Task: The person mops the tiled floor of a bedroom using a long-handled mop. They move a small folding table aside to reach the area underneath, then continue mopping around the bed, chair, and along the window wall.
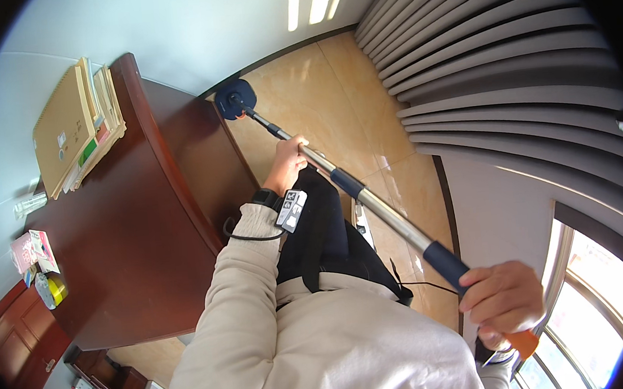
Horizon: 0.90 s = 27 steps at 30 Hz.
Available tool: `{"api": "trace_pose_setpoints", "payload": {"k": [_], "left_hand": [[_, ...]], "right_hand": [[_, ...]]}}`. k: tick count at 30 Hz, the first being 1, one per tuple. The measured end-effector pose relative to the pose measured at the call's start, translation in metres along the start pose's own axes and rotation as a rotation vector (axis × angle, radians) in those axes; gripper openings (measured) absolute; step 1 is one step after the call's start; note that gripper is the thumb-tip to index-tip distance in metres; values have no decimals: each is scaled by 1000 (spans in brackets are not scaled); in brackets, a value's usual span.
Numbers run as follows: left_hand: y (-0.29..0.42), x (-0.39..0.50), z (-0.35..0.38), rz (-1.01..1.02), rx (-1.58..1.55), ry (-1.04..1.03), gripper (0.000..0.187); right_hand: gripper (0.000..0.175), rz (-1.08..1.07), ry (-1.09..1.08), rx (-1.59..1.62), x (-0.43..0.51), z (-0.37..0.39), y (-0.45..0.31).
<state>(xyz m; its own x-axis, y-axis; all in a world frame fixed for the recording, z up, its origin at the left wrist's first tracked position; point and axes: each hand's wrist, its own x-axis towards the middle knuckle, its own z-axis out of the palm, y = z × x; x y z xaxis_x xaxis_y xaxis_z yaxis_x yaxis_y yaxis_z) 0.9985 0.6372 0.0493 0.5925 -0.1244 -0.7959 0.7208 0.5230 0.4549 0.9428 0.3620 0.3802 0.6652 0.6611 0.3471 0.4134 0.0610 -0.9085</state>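
Observation:
A flat mop with a telescopic metal pole (394, 221) runs diagonally across the head view. My left hand (289, 160) is closed around the lower part of the pole; a black wristband and a small white-and-black device sit on that wrist. My right hand (503, 301) grips the dark blue handle (445, 265) near its top end, where an orange end piece (523, 344) sticks out below the fingers. At the far end, the dark blue mop head (235, 99) rests on the tiled floor (303, 95), in the corner between the wall and the desk's side panel.
On my left stands a reddish-brown wooden desk (122, 255), bearing a stack of folders and papers (70, 132). Long grey curtains (500, 67) hang on the right, above a window (586, 281). A black cable (428, 284) trails near my legs. A wooden door (21, 336) is at lower left.

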Motion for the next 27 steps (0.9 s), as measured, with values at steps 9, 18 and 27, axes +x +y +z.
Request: {"api": "trace_pose_setpoints", "payload": {"k": [9, 18, 27], "left_hand": [[-24, -32, 51, -159, -262, -36, 24], [-59, -70, 74, -248, -431, -163, 20], [-28, 4, 72, -163, -154, -174, 18]], "right_hand": [[16, 27, -315, -34, 48, -85, -34], [23, 143, -573, 599, 36, -133, -48], [21, -7, 347, 435, -29, -50, -15]]}}
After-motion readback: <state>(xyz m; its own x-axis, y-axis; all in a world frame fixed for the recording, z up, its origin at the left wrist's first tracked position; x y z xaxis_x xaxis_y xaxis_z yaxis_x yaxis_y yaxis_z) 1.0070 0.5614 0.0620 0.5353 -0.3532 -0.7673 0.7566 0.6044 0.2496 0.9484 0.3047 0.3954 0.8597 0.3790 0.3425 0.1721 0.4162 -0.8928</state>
